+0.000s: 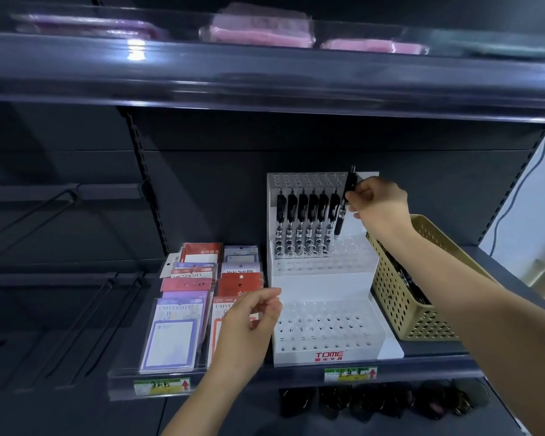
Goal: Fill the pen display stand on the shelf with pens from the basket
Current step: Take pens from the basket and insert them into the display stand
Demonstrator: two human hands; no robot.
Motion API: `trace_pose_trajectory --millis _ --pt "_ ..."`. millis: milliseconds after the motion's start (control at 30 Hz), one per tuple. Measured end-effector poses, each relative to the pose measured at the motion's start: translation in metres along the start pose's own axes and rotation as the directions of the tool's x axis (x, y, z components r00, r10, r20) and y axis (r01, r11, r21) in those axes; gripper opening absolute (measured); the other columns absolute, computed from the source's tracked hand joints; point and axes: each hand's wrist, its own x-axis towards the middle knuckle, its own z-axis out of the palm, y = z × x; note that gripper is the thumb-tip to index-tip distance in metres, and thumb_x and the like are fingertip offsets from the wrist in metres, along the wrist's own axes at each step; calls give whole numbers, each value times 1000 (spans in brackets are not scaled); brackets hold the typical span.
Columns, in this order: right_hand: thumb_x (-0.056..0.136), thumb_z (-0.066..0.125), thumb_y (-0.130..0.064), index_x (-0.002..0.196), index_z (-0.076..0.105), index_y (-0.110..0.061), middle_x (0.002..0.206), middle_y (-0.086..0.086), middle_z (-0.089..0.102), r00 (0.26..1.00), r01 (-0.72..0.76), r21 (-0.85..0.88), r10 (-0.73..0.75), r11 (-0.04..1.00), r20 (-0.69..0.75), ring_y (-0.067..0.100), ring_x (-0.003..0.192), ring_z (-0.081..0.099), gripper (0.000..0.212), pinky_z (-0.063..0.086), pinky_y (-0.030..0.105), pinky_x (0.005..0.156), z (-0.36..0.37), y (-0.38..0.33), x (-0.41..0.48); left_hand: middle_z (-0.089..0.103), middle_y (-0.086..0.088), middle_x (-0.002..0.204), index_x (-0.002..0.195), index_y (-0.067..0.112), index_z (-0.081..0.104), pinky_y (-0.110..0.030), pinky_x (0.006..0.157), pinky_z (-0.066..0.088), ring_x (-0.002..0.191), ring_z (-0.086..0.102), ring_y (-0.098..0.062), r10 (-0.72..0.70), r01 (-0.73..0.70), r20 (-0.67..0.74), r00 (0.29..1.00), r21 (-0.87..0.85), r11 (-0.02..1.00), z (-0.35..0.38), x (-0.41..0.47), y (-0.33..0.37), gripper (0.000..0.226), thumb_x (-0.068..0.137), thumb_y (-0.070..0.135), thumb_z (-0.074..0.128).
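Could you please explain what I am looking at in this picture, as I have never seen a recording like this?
There is no machine here. A person wears one wide-angle camera on the head, looking forward and down, so you see their own two bare arms. The right hand pinches a black pen in its fingers over the top tier of the white pen display stand, beside six pens already standing there. The left hand hovers low in front of the stand, loosely curled and holding nothing. Right of the stand sits a tan basket with dark pens inside; left of it lie sticky note packs. All rest on a dark shelf.
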Motion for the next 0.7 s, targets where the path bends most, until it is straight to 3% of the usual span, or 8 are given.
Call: trace_pose_trajectory --millis 200,333,567,700 --pt "88 61 -18 83 64 -6 84 15 70 989 -70 -109 84 992 125 24 77 69 13 57 41 79 8 14 -2 65 10 101 96 35 64 -6 71 43 89 56 6 -8 8 13 1000 16 1000 -3 0 -3 21 90 16 58" --pt "89 61 -18 88 66 -2 84 15 70 987 -98 -100 109 990 116 12 62 63 17 58 38 77 10 21 -2 64 11 100 93 39 63 -6 71 43 89 55 7 -10 10 23 1000 30 1000 -2 0 -1 22 90 17 58" --pt "87 63 -20 89 68 -5 86 14 71 986 -78 -96 91 992 138 27 83 68 15 56 41 81 5 22 -4 64 12 101 91 39 62 -4 69 42 88 55 9 -2 1 36 999 36 999 3 0 7 23 90 16 59" --pt "86 65 -17 101 68 -5 88 6 69 988 -55 -85 67 995 142 22 83 66 20 55 37 83 -13 36 -15 65 15 99 91 39 62 -5 70 42 86 56 9 10 -12 50 999 42 999 10 -1 10 23 90 16 59"
